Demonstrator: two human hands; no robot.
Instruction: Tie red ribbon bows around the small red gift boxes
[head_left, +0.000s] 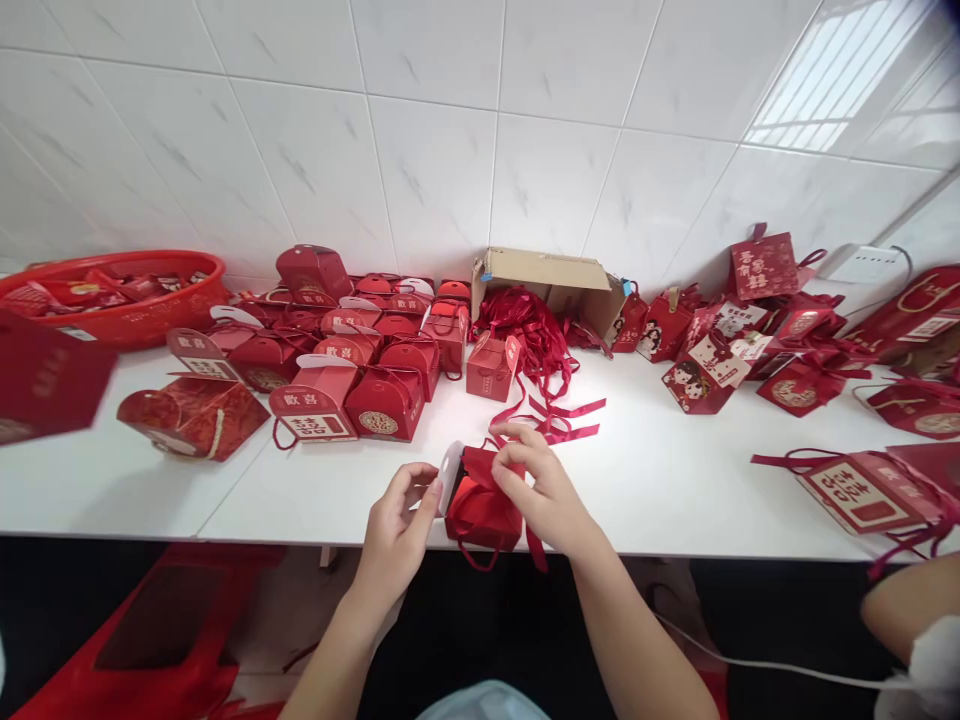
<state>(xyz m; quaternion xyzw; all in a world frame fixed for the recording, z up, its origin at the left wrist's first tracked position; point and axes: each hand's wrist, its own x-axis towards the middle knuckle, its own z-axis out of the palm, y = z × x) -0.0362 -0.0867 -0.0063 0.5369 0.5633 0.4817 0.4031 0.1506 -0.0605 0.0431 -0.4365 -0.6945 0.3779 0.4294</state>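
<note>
A small red gift box [484, 515] stands at the table's front edge, its lid flaps raised and a ribbon handle hanging over the front. My left hand [401, 520] is closed at its left side, thumb and fingers on the raised flap [448, 472] with the white inner face. With bent fingers, my right hand [541, 485] pinches at the top of the red flap on the box's right. Dark red ribbon trails below that hand. Just behind the box lie loose ribbon ends [562, 425].
Several packed red boxes [386, 410] stand left of centre. A cardboard carton [551, 265] spills red ribbons. At far left is a red plastic basin [150, 325]; more boxes [855, 490] sit right. Another person's arm [911, 600] shows at the right edge.
</note>
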